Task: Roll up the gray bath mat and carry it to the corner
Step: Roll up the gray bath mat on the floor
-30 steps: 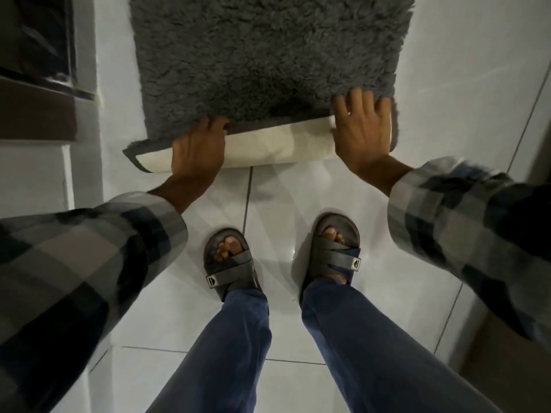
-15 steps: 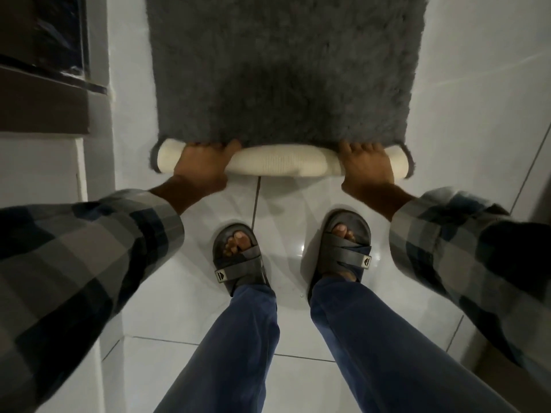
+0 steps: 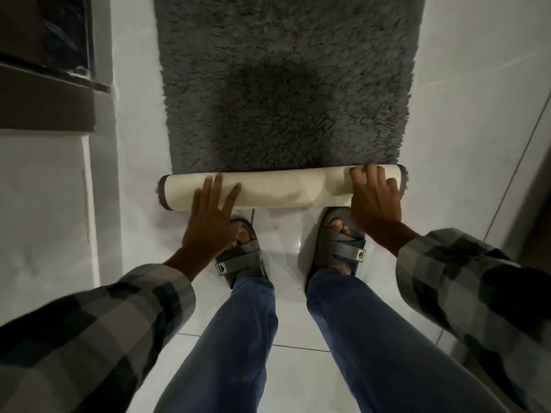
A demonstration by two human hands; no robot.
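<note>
The gray bath mat (image 3: 286, 84) lies on the white tile floor, shaggy side up, stretching away from me. Its near end is wound into a tight roll (image 3: 280, 190) with the cream backing outward, lying crosswise just beyond my toes. My left hand (image 3: 208, 225) rests on the left part of the roll, fingers spread and flat, gripping nothing. My right hand (image 3: 374, 204) sits on the right end, fingers curled over the top of the roll.
My feet in gray sandals (image 3: 241, 257) (image 3: 340, 245) stand right behind the roll. A dark frame or step (image 3: 44, 93) and a white wall (image 3: 44, 204) border the left. A dark edge (image 3: 536, 204) runs along the right. White tiles flank the mat.
The folded near edge has become a tight roll that moved forward over the mat. My left hand has opened and spread flat on it; my feet have stepped closer.
</note>
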